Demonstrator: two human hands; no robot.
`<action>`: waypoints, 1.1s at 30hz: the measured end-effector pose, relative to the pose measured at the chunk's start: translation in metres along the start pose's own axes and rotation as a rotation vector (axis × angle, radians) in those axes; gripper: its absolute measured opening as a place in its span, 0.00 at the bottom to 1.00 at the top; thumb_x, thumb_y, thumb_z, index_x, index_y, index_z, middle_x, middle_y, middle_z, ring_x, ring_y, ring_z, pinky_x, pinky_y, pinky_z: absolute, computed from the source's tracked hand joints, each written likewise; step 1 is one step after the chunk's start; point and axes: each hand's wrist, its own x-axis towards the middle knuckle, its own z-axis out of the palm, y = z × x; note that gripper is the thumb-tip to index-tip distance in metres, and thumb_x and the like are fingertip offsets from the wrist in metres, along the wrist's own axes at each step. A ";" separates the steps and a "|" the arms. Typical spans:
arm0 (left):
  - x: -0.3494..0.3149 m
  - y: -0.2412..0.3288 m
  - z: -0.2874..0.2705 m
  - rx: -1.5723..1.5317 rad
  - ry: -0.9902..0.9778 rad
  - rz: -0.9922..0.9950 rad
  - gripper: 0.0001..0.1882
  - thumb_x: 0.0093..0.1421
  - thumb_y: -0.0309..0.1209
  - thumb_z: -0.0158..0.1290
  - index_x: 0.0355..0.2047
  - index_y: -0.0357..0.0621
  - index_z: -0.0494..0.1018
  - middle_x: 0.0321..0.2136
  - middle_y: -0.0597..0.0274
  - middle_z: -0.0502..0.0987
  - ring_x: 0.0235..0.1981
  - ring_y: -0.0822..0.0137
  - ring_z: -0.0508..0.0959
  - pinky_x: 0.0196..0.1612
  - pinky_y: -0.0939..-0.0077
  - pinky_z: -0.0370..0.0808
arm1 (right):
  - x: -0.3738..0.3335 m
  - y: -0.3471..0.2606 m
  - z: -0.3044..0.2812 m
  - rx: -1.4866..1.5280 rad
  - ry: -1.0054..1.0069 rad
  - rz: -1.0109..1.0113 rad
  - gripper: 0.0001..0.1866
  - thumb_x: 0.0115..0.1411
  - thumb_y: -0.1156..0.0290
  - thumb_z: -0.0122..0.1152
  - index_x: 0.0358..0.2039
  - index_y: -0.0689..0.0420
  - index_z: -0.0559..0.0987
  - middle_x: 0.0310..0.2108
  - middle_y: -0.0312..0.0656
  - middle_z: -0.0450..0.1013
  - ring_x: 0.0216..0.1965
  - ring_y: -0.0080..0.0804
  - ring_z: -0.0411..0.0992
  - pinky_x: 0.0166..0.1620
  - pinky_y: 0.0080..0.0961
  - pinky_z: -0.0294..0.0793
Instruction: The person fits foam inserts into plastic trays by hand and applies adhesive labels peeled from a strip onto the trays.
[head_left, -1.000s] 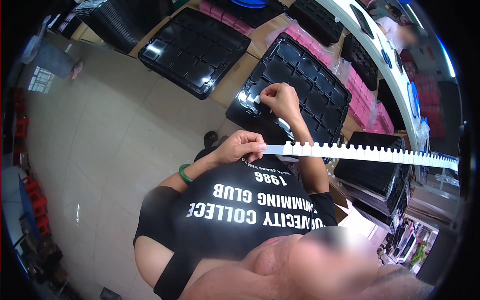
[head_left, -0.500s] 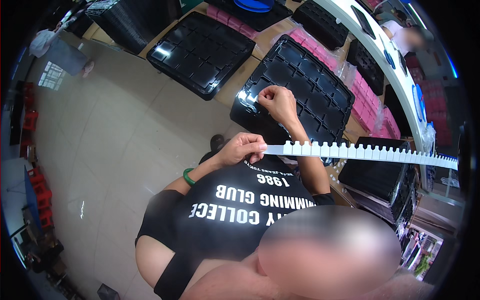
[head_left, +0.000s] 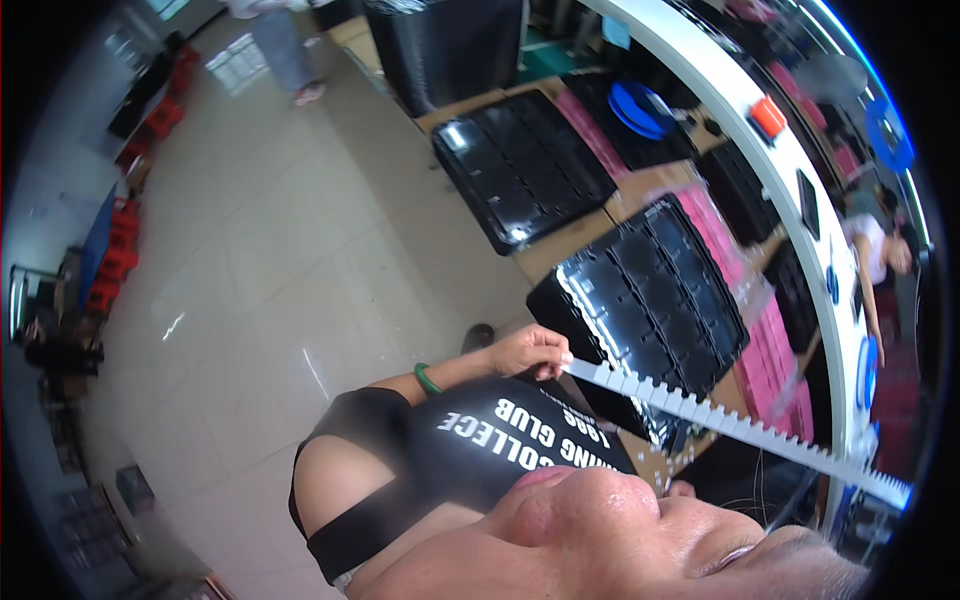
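Observation:
My left hand, with a green bangle at its wrist, pinches the near end of a long white notched strip. The strip slants down to the right, its square teeth facing up and away, and runs to the right rim of the view. It passes over the near edge of a black moulded plastic tray with shallow compartments. Of my right hand only a small patch of skin seems to show, low on the right; its fingers are hidden.
Another black tray lies farther left on the cardboard-topped table. Pink trays line the right side, before a curved white counter. Small white bits lie near the strip. A person is beyond the counter; another stands far off.
My right hand has left the tray and dropped almost out of sight. My left hand keeps hold of the strip, which now slants more steeply. The whole view has swung, shifting the trays rightward and down.

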 end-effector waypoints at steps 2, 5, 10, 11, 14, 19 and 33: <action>-0.009 -0.001 -0.001 0.017 0.049 -0.016 0.10 0.63 0.31 0.51 0.25 0.40 0.72 0.21 0.67 0.72 0.18 0.81 0.68 0.23 0.86 0.64 | -0.023 -0.044 0.002 -0.997 0.113 0.220 0.09 0.50 0.67 0.64 0.27 0.60 0.82 0.32 0.55 0.77 0.35 0.46 0.78 0.38 0.37 0.75; -0.025 0.002 0.002 0.023 0.136 -0.022 0.10 0.63 0.31 0.51 0.25 0.41 0.73 0.20 0.68 0.72 0.18 0.82 0.67 0.22 0.87 0.63 | 0.002 -0.130 0.039 -0.199 0.041 -0.150 0.11 0.59 0.70 0.59 0.35 0.65 0.81 0.30 0.51 0.78 0.34 0.33 0.77 0.40 0.29 0.74; -0.031 0.028 0.003 0.195 0.189 0.086 0.11 0.62 0.31 0.51 0.24 0.41 0.73 0.21 0.68 0.74 0.18 0.83 0.68 0.23 0.88 0.64 | 0.029 -0.312 0.141 0.098 -0.455 -0.933 0.13 0.54 0.84 0.53 0.38 0.60 0.79 0.33 0.45 0.76 0.33 0.35 0.76 0.39 0.26 0.73; -0.035 0.032 0.007 0.246 0.226 0.094 0.11 0.62 0.31 0.52 0.24 0.41 0.73 0.21 0.68 0.74 0.18 0.83 0.68 0.23 0.88 0.64 | 0.049 -0.338 0.168 0.191 -0.562 -1.051 0.14 0.52 0.87 0.53 0.37 0.60 0.79 0.34 0.45 0.77 0.34 0.35 0.77 0.39 0.26 0.74; -0.062 0.044 0.007 0.311 0.358 0.134 0.11 0.62 0.31 0.52 0.22 0.42 0.72 0.19 0.71 0.71 0.19 0.83 0.65 0.24 0.88 0.62 | 0.045 -0.457 0.222 0.315 -0.604 -1.237 0.18 0.53 0.86 0.54 0.45 0.60 0.77 0.36 0.45 0.77 0.36 0.28 0.76 0.39 0.22 0.73; -0.097 0.058 0.022 0.352 0.440 0.348 0.11 0.59 0.29 0.57 0.20 0.43 0.71 0.17 0.74 0.70 0.19 0.84 0.63 0.23 0.88 0.59 | -0.019 -0.542 0.176 0.892 -1.079 -1.228 0.11 0.60 0.82 0.54 0.43 0.62 0.79 0.38 0.39 0.77 0.39 0.23 0.75 0.42 0.20 0.73; -0.092 0.073 0.043 0.424 0.422 0.296 0.12 0.58 0.25 0.57 0.18 0.43 0.70 0.19 0.74 0.69 0.23 0.81 0.65 0.27 0.84 0.59 | 0.028 -0.375 0.149 0.237 -0.827 -0.635 0.09 0.60 0.74 0.58 0.39 0.63 0.81 0.32 0.41 0.78 0.32 0.24 0.75 0.36 0.18 0.72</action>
